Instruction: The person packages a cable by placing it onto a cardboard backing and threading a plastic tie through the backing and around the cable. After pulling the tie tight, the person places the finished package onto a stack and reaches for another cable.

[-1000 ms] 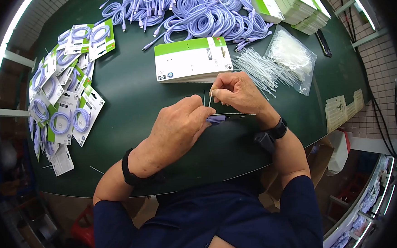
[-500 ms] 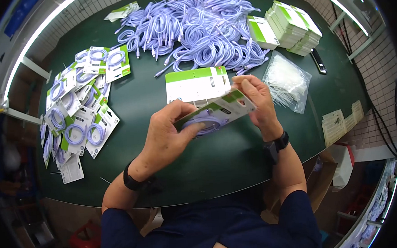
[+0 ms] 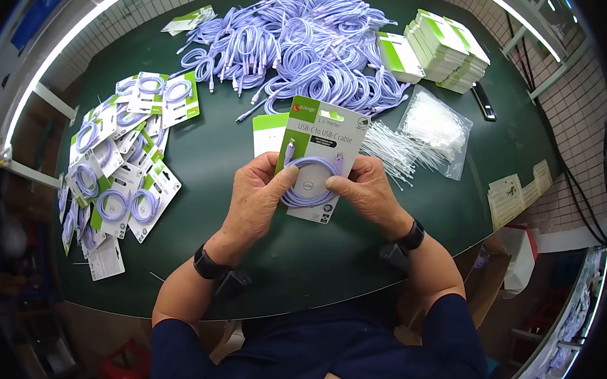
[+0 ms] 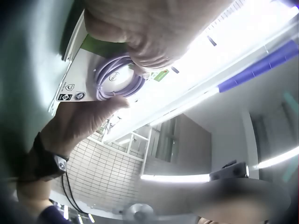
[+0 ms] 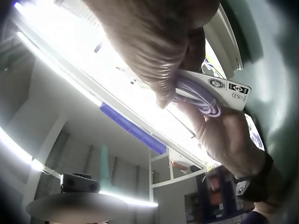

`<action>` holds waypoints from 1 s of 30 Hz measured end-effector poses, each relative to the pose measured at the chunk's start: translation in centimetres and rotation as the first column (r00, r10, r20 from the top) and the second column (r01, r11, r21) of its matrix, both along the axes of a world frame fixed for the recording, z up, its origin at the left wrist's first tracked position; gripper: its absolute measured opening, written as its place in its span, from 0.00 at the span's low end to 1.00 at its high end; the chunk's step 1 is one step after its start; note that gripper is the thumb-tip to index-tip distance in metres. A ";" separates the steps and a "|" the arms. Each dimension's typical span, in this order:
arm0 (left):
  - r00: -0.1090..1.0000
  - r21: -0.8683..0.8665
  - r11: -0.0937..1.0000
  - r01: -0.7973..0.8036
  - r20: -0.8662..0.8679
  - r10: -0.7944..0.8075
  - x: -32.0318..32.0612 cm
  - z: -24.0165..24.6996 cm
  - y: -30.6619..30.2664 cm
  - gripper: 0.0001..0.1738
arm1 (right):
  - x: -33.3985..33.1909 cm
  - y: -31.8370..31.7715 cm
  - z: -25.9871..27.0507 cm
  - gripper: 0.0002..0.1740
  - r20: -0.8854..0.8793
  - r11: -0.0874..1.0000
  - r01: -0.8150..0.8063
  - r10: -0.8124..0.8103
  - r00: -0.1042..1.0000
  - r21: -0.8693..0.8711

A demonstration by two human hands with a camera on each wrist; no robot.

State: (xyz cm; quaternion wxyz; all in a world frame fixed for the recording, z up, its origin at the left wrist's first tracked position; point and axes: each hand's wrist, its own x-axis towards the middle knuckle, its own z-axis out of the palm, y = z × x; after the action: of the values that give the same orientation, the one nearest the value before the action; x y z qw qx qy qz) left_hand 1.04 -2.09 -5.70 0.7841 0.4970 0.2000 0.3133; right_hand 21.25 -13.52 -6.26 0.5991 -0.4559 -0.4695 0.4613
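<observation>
A green and white card (image 3: 315,130) with a coiled lilac cable (image 3: 309,201) on its front is held upright between both hands, facing the head camera. My left hand (image 3: 252,203) pinches the card's left edge, thumb on the coil. On the opposite edge my right hand (image 3: 373,198) grips it, the thumb over the coil and the other fingers behind the card. In the left wrist view the coil (image 4: 103,77) lies against the card's white lower part (image 4: 77,77). The right wrist view shows the card (image 5: 233,95) edge-on with both thumbs near the cable (image 5: 198,98).
Behind lies a heap of lilac cables (image 3: 309,50). Carded cables (image 3: 113,204) are piled at the left. A card stack (image 3: 270,132) sits behind the held card; more stacks (image 3: 440,42), loose white ties (image 3: 388,153), a bag of ties (image 3: 435,133) and a black object (image 3: 483,102) are at the right.
The card has turned from edge-on and tilted to upright, its cable side now facing the head camera. My right hand has come down and inward onto the card's right edge.
</observation>
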 end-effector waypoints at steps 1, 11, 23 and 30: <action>1.000 -0.031 0.999 0.023 0.016 -0.023 0.0 -0.3 0.1 0.12 | 0.0 0.1 -0.2 0.19 -0.006 1.000 0.006 -0.006 1.000 -0.004; 0.971 0.237 0.943 -0.236 0.020 0.238 1.4 1.0 -1.1 0.16 | 0.5 0.6 -0.1 0.24 0.010 0.997 0.071 -0.071 0.997 -0.024; 0.972 0.927 -0.332 0.174 -0.108 0.208 -0.4 5.5 -1.2 0.14 | 1.8 0.3 0.0 0.26 -0.064 0.996 -0.051 0.056 0.996 0.072; 0.979 0.955 -0.223 0.196 -0.180 0.091 1.3 4.8 -1.3 0.14 | 0.5 0.6 -0.7 0.28 -0.232 0.998 -0.018 0.030 0.972 0.054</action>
State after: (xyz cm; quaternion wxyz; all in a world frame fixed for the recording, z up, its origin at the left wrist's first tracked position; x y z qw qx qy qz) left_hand 2.31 -3.38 -0.87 0.0904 0.9560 -0.0703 0.2701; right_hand 21.77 -12.90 -7.00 0.6557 -0.3776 -0.4133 0.5066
